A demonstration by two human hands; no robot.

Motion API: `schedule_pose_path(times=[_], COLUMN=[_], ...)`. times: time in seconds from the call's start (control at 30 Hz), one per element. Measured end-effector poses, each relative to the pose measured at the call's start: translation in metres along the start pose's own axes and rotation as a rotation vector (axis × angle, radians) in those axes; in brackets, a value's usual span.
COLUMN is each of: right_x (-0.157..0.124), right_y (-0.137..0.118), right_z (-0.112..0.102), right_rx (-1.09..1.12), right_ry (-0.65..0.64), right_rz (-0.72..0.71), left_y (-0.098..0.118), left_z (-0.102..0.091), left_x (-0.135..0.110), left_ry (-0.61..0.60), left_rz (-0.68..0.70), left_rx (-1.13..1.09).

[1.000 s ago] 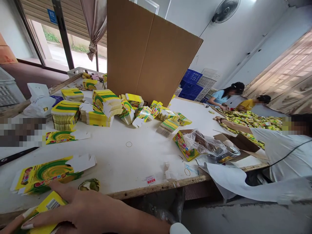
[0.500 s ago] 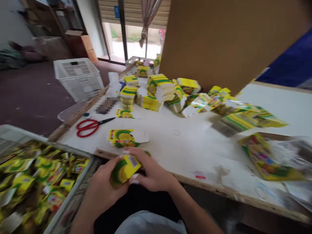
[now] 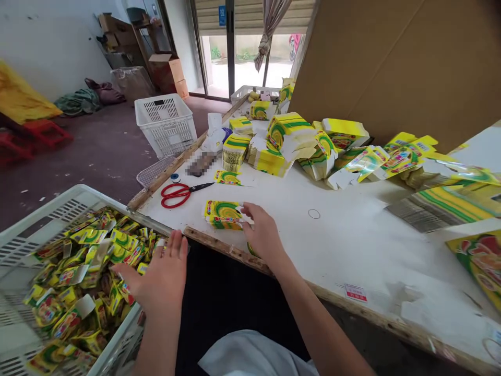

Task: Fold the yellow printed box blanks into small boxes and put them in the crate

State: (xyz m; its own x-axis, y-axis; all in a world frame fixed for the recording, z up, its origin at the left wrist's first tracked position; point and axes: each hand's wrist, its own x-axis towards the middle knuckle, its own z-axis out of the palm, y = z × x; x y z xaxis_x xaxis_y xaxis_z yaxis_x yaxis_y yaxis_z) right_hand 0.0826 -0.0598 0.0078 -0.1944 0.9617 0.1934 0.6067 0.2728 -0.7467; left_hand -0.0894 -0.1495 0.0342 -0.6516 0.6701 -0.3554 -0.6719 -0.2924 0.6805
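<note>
My left hand (image 3: pixel 162 274) is over the right rim of a white plastic crate (image 3: pixel 84 196), its fingers stretched out and nothing in them. The crate holds a heap of small yellow-and-green printed cartons (image 3: pixel 97 261). On the table my right hand (image 3: pixel 262 230) has its thumb and fingertips at the white-flap end of a flat yellow carton (image 3: pixel 223 211). That carton lies near the table's front edge. A pair of red-handled scissors (image 3: pixel 176 196) lies behind it to the left, and another flat carton piece (image 3: pixel 227 177) is farther back.
Stacks of flat cartons (image 3: pixel 270 156) stand across the back of the white table (image 3: pixel 289 245), with more at the right. A rubber band (image 3: pixel 313 213) lies mid-table. An upright brown board (image 3: pixel 371 62) rises behind. Another white crate (image 3: pixel 166 125) stands on the floor.
The yellow carton that both hands held is out of them. My left hand has moved left to the crate and opened; my right hand has moved forward to the flat carton. The view has turned left.
</note>
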Motion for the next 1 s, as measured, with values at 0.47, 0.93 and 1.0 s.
schedule_pose_path(times=[0.47, 0.93, 1.0], right_x=[0.012, -0.08, -0.078], right_y=[-0.001, -0.06, -0.057], right_z=[0.016, 0.021, 0.022], right_rx=[-0.025, 0.87, 0.822], right_ry=[-0.036, -0.413, -0.359], right_rz=[0.059, 0.09, 0.101], left_y=[-0.033, -0.028, -0.032], left_z=[0.001, 0.014, 0.014], left_x=[-0.004, -0.017, -0.017], left_ry=[-0.049, -0.226, -0.19], left_rz=[-0.338, 0.105, 0.101], left_rx=[0.21, 0.001, 0.069])
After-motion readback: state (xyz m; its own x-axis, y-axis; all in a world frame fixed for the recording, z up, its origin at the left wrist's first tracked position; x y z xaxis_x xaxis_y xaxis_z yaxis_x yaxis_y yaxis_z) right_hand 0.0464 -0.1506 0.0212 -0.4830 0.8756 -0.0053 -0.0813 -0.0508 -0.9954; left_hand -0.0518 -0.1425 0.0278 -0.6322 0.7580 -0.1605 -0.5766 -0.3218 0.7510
